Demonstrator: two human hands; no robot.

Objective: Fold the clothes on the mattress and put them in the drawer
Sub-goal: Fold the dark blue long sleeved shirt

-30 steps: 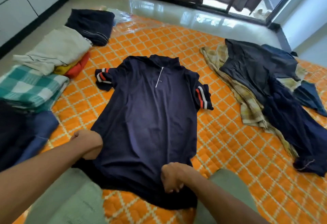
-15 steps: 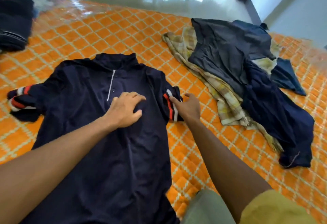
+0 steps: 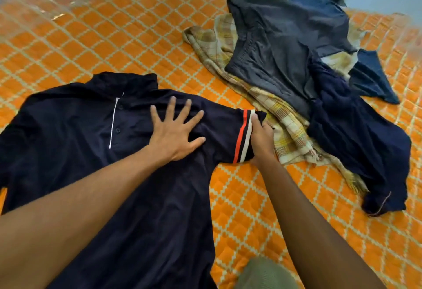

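**Sleeve pulled out flat, ready for the first fold**

The navy polo shirt lies face up on the orange mattress. Half a second ago the left hand was loosely curled on the chest; now its fingers are spread flat and press the cloth. The right hand has drawn the striped sleeve outward and pinches its cuff. I judge the shirt is now smooth enough to fold inward. Farther right, the unfolded pile waits; no drawer is visible.
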